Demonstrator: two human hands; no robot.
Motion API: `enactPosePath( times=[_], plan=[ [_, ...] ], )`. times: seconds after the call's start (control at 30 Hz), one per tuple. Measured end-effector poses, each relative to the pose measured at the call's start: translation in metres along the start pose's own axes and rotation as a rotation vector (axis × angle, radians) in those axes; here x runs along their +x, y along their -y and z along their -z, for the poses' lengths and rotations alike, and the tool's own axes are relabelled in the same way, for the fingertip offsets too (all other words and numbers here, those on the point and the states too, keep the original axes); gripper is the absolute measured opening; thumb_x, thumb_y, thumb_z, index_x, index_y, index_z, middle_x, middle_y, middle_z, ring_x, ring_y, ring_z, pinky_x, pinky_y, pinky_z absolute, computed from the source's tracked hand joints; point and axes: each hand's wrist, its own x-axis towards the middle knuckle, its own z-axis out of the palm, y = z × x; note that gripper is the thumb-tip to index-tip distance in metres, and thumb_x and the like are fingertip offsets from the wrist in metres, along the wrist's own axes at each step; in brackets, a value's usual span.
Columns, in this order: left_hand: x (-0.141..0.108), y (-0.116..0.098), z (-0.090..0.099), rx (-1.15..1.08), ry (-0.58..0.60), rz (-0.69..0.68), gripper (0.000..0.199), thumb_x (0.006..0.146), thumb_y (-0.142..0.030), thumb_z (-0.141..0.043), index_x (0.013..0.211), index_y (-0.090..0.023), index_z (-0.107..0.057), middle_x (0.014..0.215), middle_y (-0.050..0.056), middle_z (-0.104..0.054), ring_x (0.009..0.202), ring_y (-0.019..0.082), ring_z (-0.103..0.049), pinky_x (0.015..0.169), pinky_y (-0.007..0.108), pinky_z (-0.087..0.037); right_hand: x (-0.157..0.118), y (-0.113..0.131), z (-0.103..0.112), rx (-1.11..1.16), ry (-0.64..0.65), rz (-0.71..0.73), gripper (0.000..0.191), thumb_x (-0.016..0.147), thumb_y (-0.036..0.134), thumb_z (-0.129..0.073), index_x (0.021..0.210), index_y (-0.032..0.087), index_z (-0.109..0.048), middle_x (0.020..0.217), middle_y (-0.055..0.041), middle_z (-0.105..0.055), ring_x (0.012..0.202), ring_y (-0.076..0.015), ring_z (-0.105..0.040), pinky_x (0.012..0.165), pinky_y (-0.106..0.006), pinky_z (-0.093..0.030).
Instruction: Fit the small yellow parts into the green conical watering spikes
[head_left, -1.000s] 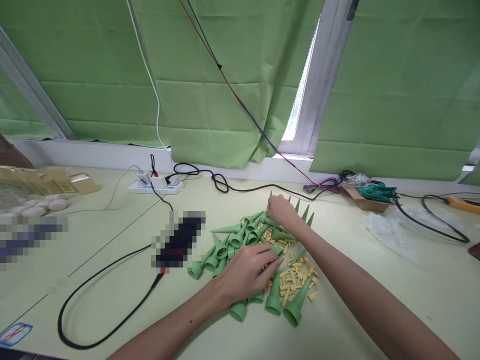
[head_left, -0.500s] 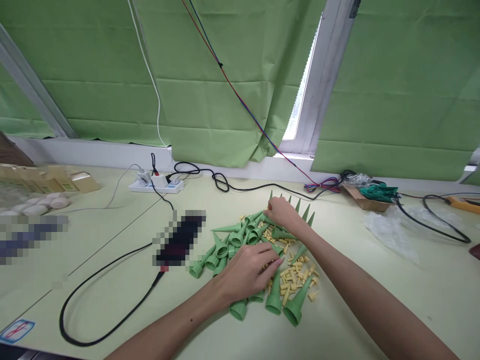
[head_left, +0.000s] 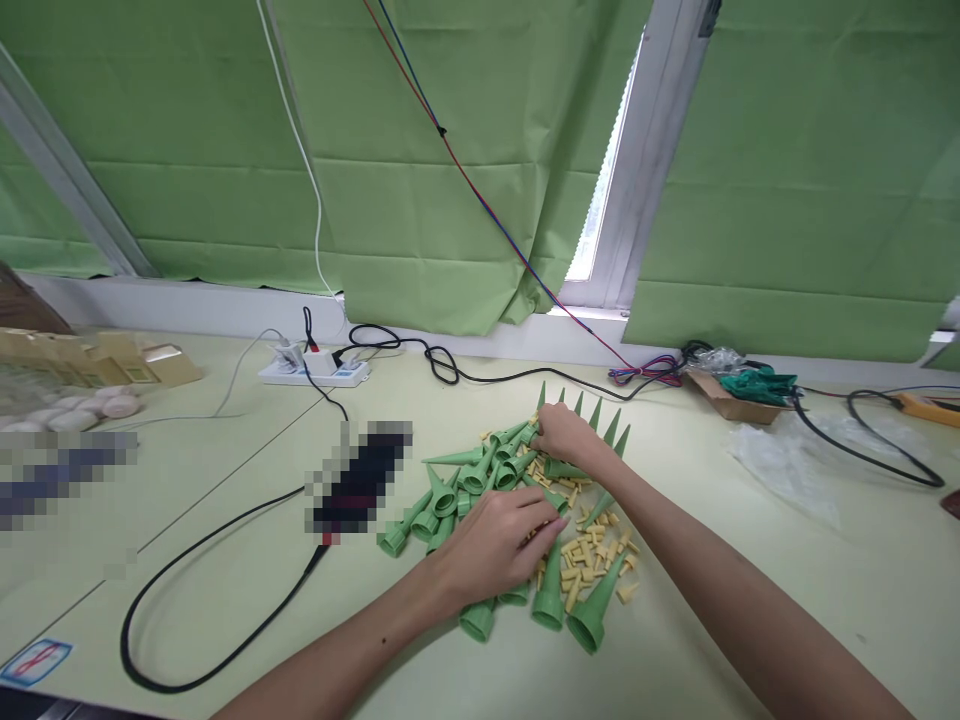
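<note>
Honestly, the left hand and right hand sit apart among green cones and yellow pieces on the worktop; fingertips hidden, I can't tell their grip. The red-marked label is unreadable.

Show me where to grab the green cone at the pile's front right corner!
I'd pinch the green cone just behind its wide rim, coming from above and the near side. It lies tipped over, open end toward you and thin tip pointing away, so the fatter part should feel steadier. Small yellow pieces lie around its tip end.
</note>
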Motion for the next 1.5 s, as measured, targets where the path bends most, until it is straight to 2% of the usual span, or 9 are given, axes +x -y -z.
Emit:
enactPosePath(
  times=[0.3, 0.47, 0.53, 0.6, 0.77, 0.93, 1.1, 1.33, 1.5],
  plan=[
    [-0.001, 0.004, 0.002, -0.037, -0.011, 0.033, 0.027, 0.098, -0.021, -0.041, 0.086, -0.014, -0.065, 0.075, 0.004, -0.061, 0.068, 0.014, -0.054, 0.058, 0.026, -0.039, -0.005, 0.000, 0.003, 0.023, -0.106, 0.063, 0.011, 0.084, 0.026, -0.064, 0.084, 0.015, -0.063, 0.085, -0.0118, -0.066, 0.085, -0.0248, -0.064, 0.058, -0.025, -0.037],
    [0.001, 0.002, 0.006, -0.123, -0.132, 0.141, 0.026, 0.098, -0.022, -0.043, 0.081, -0.015, -0.062, 0.070, 0.001, -0.056, 0.064, 0.012, -0.050, 0.059, 0.025, -0.038, -0.015, 0.003, 0.014, 0.072, -0.205, 0.113, 0.020, 0.092, 0.034, -0.056, 0.097, 0.016, -0.063, 0.084, -0.0086, -0.067, 0.089, -0.0226, -0.062, 0.064, -0.025, -0.036],
    [0.002, 0.002, 0.007, -0.169, -0.214, 0.209, 0.023, 0.098, -0.024, -0.044, 0.085, -0.016, -0.061, 0.070, 0.000, -0.056, 0.062, 0.012, -0.048, 0.059, 0.025, -0.038, -0.023, 0.004, 0.017, 0.110, -0.253, 0.136, 0.024, 0.095, 0.035, -0.052, 0.106, 0.016, -0.060, 0.078, -0.0050, -0.066, 0.083, -0.0199, -0.062, 0.064, -0.024, -0.036],
    [0.003, 0.001, 0.007, -0.231, -0.292, 0.294, 0.018, 0.098, -0.027, -0.045, 0.089, -0.017, -0.059, 0.071, -0.001, -0.056, 0.058, 0.011, -0.046, 0.056, 0.024, -0.038, -0.035, 0.005, 0.017, 0.242, -0.362, 0.205, 0.023, 0.096, 0.035, -0.050, 0.103, 0.016, -0.060, 0.063, 0.0004, -0.061, 0.066, -0.0164, -0.059, 0.061, -0.024, -0.036],
    [0.005, 0.000, 0.010, -0.349, -0.419, 0.484, 0.017, 0.096, -0.034, -0.049, 0.106, -0.021, -0.051, 0.087, 0.000, -0.059, 0.062, 0.010, -0.050, 0.051, 0.021, -0.040, -0.073, -0.003, -0.003, 0.412, -0.563, 0.287, 0.019, 0.093, 0.034, -0.053, 0.097, 0.017, -0.059, 0.056, 0.0052, -0.053, 0.048, -0.0109, -0.049, 0.053, -0.022, -0.034],
    [0.005, -0.004, 0.011, -0.391, -0.314, 0.464, 0.021, 0.095, -0.035, -0.050, 0.113, -0.023, -0.051, 0.102, 0.002, -0.060, 0.072, 0.012, -0.056, 0.054, 0.021, -0.044, -0.102, -0.012, -0.024, 0.315, -0.820, 0.460, 0.015, 0.092, 0.029, -0.055, 0.090, 0.015, -0.059, 0.049, 0.0075, -0.046, 0.040, -0.0084, -0.040, 0.045, -0.023, -0.029],
    [0.006, -0.004, 0.010, -0.409, -0.260, 0.366, 0.016, 0.094, -0.031, -0.053, 0.107, -0.022, -0.055, 0.100, 0.002, -0.059, 0.078, 0.013, -0.058, 0.058, 0.020, -0.045, -0.115, -0.004, -0.025, 0.225, -0.926, 0.529, 0.007, 0.088, 0.020, -0.058, 0.090, 0.013, -0.059, 0.053, 0.0055, -0.050, 0.043, -0.0082, -0.043, 0.046, -0.023, -0.029],
    [0.007, -0.004, 0.010, -0.472, -0.242, 0.345, 0.014, 0.095, -0.030, -0.050, 0.094, -0.019, -0.057, 0.092, 0.003, -0.057, 0.083, 0.015, -0.055, 0.068, 0.024, -0.046, -0.119, 0.004, -0.030, 0.253, -0.947, 0.545, 0.005, 0.087, 0.015, -0.058, 0.092, 0.013, -0.059, 0.056, 0.0047, -0.052, 0.045, -0.0084, -0.045, 0.048, -0.023, -0.032],
    [0.006, 0.001, 0.007, -0.677, -0.240, 0.461, 0.019, 0.096, -0.037, -0.047, 0.095, -0.019, -0.055, 0.078, 0.000, -0.053, 0.068, 0.014, -0.054, 0.063, 0.025, -0.046, -0.117, 0.003, -0.032, 0.273, -0.945, 0.508, 0.010, 0.088, 0.022, -0.063, 0.093, 0.014, -0.059, 0.055, 0.0059, -0.051, 0.044, -0.0074, -0.046, 0.047, -0.023, -0.031]
  ],
)
